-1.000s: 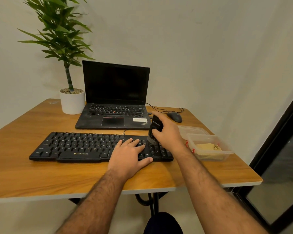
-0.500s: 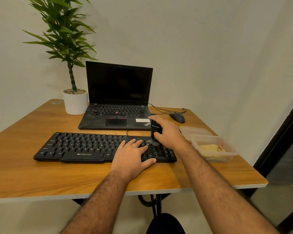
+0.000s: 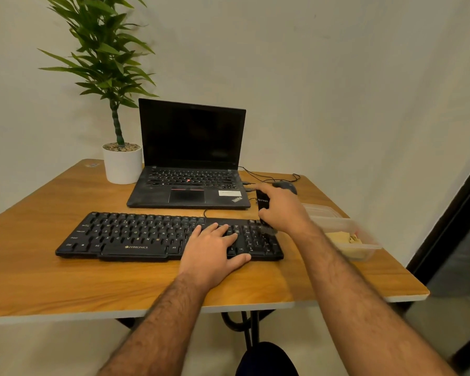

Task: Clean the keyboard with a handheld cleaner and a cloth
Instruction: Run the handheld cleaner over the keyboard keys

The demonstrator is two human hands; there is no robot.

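Observation:
A black keyboard lies across the middle of the wooden table. My left hand rests flat on its right half, fingers spread over the keys. My right hand grips a small black handheld cleaner upright, its brush end touching the keyboard's far right corner. A yellow cloth lies inside a clear plastic container to the right of the keyboard, partly hidden by my right forearm.
An open black laptop stands behind the keyboard, with a white potted plant to its left. A dark mouse and its cable lie behind my right hand. A container lid sits behind the container. A dark doorway is at right.
My right hand has carried the cleaner rightward along the keyboard's back rows to its far right corner. My left hand stayed in place on the keys. The camera shifted slightly.

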